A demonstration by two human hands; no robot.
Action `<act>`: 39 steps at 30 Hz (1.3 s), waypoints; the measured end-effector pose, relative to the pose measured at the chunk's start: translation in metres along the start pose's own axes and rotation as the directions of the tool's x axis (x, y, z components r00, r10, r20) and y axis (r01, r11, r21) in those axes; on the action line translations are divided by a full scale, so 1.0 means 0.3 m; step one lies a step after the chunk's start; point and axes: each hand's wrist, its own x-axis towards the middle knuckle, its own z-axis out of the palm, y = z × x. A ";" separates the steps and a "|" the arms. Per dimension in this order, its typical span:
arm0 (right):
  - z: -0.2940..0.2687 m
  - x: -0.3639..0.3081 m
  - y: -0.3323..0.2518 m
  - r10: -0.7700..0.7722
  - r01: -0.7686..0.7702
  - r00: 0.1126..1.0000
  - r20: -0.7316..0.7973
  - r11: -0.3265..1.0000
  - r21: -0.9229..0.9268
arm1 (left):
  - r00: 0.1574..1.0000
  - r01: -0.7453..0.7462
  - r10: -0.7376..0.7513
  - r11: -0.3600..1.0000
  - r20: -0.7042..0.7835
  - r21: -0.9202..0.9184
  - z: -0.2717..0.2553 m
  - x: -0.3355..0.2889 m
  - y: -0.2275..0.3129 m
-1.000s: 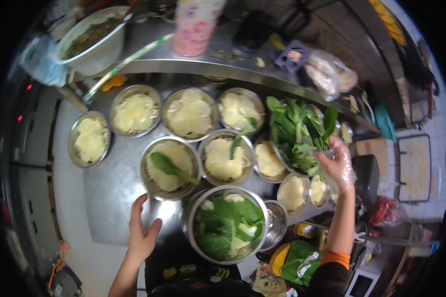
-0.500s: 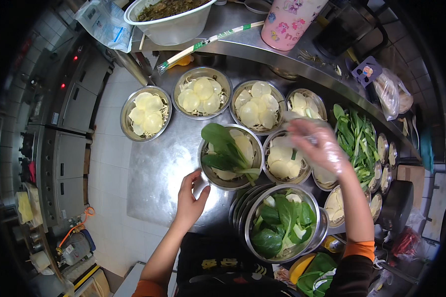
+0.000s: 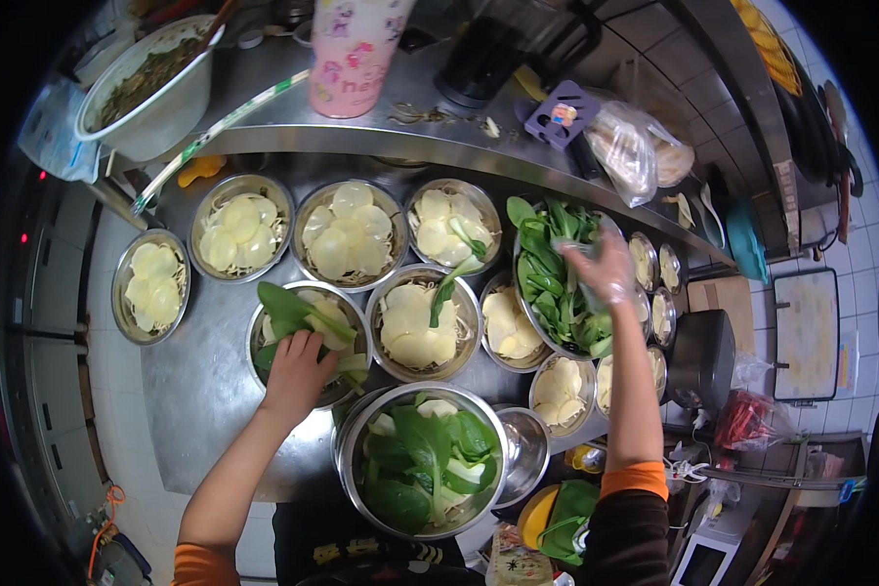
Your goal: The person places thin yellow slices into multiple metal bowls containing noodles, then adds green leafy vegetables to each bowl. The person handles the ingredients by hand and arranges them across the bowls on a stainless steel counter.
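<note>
My bare left hand [image 3: 300,371] is at a steel bowl [image 3: 368,337] at centre left, its curled fingers closed on bok choy [image 3: 281,308] lying over pale round slices. To the right, my right hand [image 3: 604,269], in a clear plastic glove, reaches over a bowl heaped with leafy greens [image 3: 557,278], fingers apart and touching or just above the leaves. Between the hands stands a bowl of pale slices [image 3: 417,327] over thin strands, with one green leaf [image 3: 442,298] at its top edge. Nearer me, a larger bowl [image 3: 354,474] holds big bok choy leaves.
More bowls of slices [image 3: 240,232] line the far side of the steel table [image 3: 195,410], with several others at right. A shelf [image 3: 400,142] across the back carries a white tub [image 3: 161,107], a pink cup [image 3: 352,63] and bagged food [image 3: 630,146]. An empty bowl [image 3: 525,449] sits beside the larger one.
The view has shifted to the right. My left hand has moved from beside the bowl onto its bok choy. My right hand has gone from above the middle bowls to the heaped greens.
</note>
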 end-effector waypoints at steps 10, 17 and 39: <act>0.004 -0.096 0.044 0.128 0.078 0.932 -0.338 0.842 0.533 | 0.969 0.026 -0.080 0.974 -0.235 -0.224 -0.028 0.005 0.014; -0.327 -0.244 -0.069 0.166 -0.067 0.986 -0.025 0.522 0.850 | 0.699 0.096 -0.642 0.521 -0.315 -0.848 -0.258 -0.064 0.023; 0.104 -0.282 -0.883 -0.552 -0.556 0.441 0.707 0.450 0.699 | 0.311 0.057 -0.722 -0.636 0.619 -0.770 0.039 -0.143 0.026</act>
